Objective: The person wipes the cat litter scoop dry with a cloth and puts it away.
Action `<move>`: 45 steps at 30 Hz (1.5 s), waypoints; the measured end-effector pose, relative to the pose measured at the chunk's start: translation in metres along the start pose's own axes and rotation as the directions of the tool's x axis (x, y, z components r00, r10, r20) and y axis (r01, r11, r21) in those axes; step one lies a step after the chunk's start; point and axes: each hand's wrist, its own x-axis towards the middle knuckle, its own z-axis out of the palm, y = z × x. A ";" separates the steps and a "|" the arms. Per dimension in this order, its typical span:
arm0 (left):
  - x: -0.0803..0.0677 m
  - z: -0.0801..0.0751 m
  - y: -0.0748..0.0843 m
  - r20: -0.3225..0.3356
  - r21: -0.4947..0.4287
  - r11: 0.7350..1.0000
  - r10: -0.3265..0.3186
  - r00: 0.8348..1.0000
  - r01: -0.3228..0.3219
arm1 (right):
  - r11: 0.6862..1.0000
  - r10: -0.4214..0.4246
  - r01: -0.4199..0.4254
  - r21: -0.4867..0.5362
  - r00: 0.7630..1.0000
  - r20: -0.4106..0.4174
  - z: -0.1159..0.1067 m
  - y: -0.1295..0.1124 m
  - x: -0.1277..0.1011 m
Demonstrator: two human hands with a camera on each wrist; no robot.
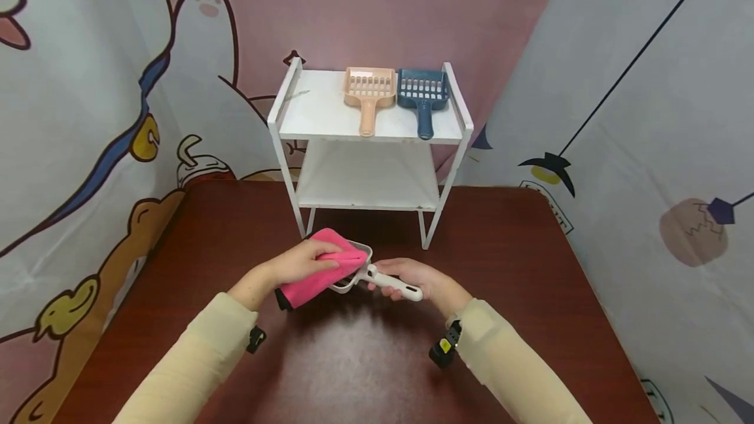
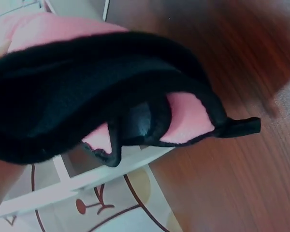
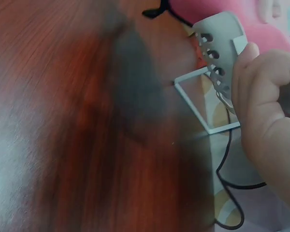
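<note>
My right hand (image 1: pixel 423 277) grips a white litter scoop (image 1: pixel 393 284) by its handle, above the brown table. In the right wrist view the slotted head of the scoop (image 3: pixel 217 46) shows past the curled fingers. A bright pink cloth (image 1: pixel 324 275) with black edging lies over part of the scoop's head, hiding much of it. My left hand (image 1: pixel 297 262) holds this cloth from above, thumb and fingers bent on it. The cloth's black-edged folds (image 2: pixel 106 87) fill the left wrist view, and most of the left hand is hidden there.
Behind the hands stands a white two-tier rack (image 1: pixel 368 205). A beige slotted scoop (image 1: pixel 368 105) and a dark blue one (image 1: pixel 423 102) lie side by side on its top shelf. The brown table (image 1: pixel 365 371) meets patterned wall cloth at the back and sides.
</note>
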 end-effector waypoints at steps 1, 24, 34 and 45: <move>0.001 0.001 0.001 0.025 0.011 1.000 0.005 1.000 -0.005 | 1.000 -0.005 0.005 0.005 1.000 0.009 0.001 -0.001 -0.001; -0.011 -0.009 0.001 0.148 0.141 0.990 -0.014 0.989 -0.007 | 0.996 -0.056 0.055 -0.072 0.998 -0.003 0.008 -0.011 -0.009; -0.027 -0.028 -0.017 -0.021 -0.002 0.996 -0.092 0.996 0.092 | 0.994 -0.052 0.048 -0.100 0.998 -0.044 0.004 -0.015 -0.017; -0.024 -0.044 -0.006 -0.367 -0.238 0.961 -0.225 0.902 0.143 | 0.988 -0.038 0.025 -0.152 0.996 -0.085 -0.008 -0.009 -0.016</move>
